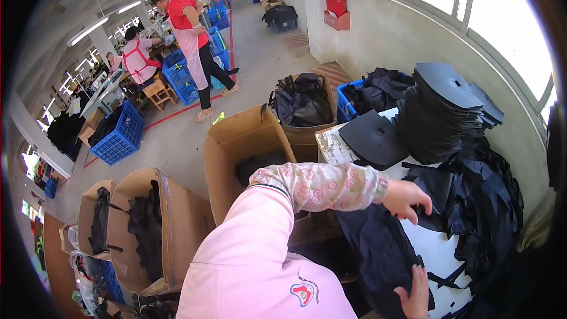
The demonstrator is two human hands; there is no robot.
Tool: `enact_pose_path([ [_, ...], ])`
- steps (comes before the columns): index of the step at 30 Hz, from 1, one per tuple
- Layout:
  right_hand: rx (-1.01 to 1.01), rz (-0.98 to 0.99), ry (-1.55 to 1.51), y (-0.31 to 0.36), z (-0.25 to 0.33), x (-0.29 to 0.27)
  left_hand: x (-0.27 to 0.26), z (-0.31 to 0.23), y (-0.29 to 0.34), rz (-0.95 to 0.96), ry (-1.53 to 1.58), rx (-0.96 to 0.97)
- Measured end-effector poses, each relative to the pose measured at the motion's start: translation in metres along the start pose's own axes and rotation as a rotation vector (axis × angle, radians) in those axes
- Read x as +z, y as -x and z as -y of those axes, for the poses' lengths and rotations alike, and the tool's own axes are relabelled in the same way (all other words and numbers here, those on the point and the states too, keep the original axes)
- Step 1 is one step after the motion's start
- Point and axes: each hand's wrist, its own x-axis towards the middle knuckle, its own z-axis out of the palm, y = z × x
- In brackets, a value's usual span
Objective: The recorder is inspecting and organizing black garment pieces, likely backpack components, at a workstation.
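My left hand [407,199], its arm in a pink floral sleeve cover, hovers over the white table top [425,251]. Its fingers curl with a gap to the thumb, and nothing shows between them. Just beyond the fingertips lies a dark piece of material [434,192]. Lower down, my right hand [416,295] rests with fingers spread at the edge of a black fabric piece [378,248], which drapes over the table's near edge. A heap of black fabric [487,201] with loose straps [449,277] covers the table's right side.
A tall stack of black panels [440,112] stands at the table's back, beside a loose panel [374,139]. Open cardboard boxes [227,147] and a blue crate [348,103] hold black material. A person in a pink apron [192,41] stands in the aisle.
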Motion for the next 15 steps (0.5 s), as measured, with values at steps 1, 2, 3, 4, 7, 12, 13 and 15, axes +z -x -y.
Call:
enact_pose_path([
  [1,0.079,-0.096,-0.178,-0.007,0.018,-0.015,0.016,-0.001,-0.007,-0.019,-0.013,0.104],
  [2,0.202,-0.073,-0.339,-0.011,0.023,-0.022,0.028,-0.012,-0.01,0.006,-0.008,0.161],
  [3,0.167,-0.119,-0.628,-0.017,0.032,-0.025,0.04,-0.021,-0.011,-0.015,-0.03,0.239],
  [4,0.13,-0.174,-0.914,-0.024,0.043,-0.025,0.053,-0.025,-0.015,-0.033,-0.049,0.322],
  [7,0.037,-0.321,-1.233,-0.046,0.045,0.005,0.084,-0.018,-0.025,-0.005,0.185,0.406],
  [12,0.234,-0.406,-1.155,-0.049,0.03,0.021,0.029,0.042,-0.015,-0.375,-0.082,0.276],
  [13,0.238,-0.409,-1.163,-0.044,0.026,0.021,0.006,0.073,-0.019,-0.557,-0.305,0.142],
  [15,0.246,-0.43,-1.148,-0.042,0.025,0.02,-0.037,0.143,-0.01,-0.692,-0.762,-0.087],
])
